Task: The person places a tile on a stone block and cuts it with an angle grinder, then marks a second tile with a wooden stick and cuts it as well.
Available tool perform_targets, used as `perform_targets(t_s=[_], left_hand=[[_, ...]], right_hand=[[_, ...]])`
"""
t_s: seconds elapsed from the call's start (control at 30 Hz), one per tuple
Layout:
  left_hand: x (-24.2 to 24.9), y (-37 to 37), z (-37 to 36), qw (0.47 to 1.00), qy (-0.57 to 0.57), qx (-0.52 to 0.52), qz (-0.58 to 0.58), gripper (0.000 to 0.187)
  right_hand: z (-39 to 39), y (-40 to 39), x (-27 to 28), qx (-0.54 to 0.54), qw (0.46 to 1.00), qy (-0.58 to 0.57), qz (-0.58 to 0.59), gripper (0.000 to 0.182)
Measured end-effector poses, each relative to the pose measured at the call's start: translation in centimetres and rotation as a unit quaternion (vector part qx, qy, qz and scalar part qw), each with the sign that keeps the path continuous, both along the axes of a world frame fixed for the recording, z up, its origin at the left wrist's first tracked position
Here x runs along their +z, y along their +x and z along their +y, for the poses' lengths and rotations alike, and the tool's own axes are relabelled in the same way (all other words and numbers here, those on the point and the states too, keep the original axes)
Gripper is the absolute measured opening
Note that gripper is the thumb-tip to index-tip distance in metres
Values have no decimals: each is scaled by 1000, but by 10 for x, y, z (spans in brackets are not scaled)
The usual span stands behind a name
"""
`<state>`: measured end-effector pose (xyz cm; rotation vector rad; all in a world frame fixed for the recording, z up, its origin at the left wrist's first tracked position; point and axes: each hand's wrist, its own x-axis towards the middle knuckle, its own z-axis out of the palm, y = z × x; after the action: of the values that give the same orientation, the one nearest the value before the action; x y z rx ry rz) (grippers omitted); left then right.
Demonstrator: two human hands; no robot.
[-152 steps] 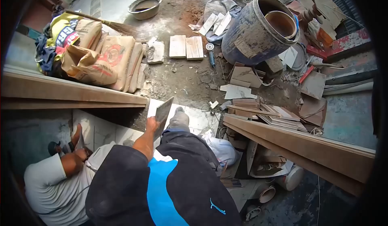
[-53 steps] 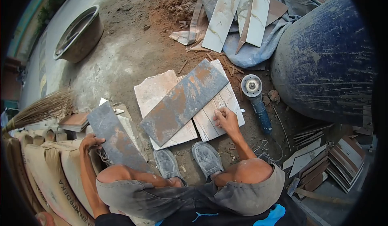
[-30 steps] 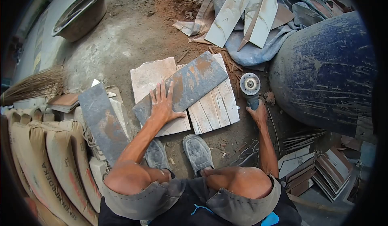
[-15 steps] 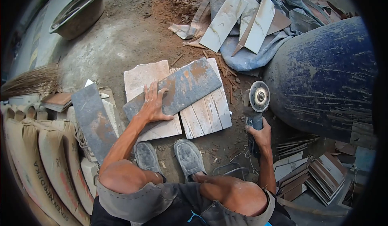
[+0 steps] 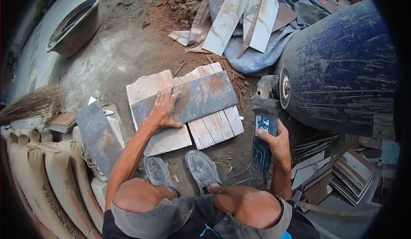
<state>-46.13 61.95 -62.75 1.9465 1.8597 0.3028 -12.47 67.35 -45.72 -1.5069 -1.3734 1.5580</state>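
My left hand [image 5: 163, 111] lies on the left part of a long grey tile [image 5: 209, 92], fingers stretched and thumb spread to the side. This tile rests across two pale slabs [image 5: 216, 127] scored with several straight cuts. My right hand [image 5: 277, 142] is wrapped around the body of an angle grinder [image 5: 262, 147], thumb on its upper side. The grinder is held right of the slabs, apart from the tile. Its round metal disc [image 5: 284, 87] points away from me and is turned partly edge-on, overlapping the blue drum [image 5: 338, 68] in this view.
Another grey tile [image 5: 99, 132] leans at left beside filled sacks [image 5: 55, 183]. Marbled white tiles [image 5: 226, 23] lie on a blue tarp [image 5: 252, 59] ahead. Stacked tile pieces [image 5: 353, 175] are at lower right. A basin [image 5: 75, 29] and a broom [image 5: 32, 100] are at far left.
My right hand has turned the grinder, so its disc faces right and more of its body shows. The grey tile has rotated slightly, its right end nearer me, with my left hand still on it.
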Motion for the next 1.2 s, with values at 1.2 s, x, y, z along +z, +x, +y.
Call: perform_targets(t_s=[1.2], left_hand=[[68, 184, -4, 647, -170, 18, -743, 67]], right_hand=[[23, -30, -89, 9, 937, -169, 306, 58]])
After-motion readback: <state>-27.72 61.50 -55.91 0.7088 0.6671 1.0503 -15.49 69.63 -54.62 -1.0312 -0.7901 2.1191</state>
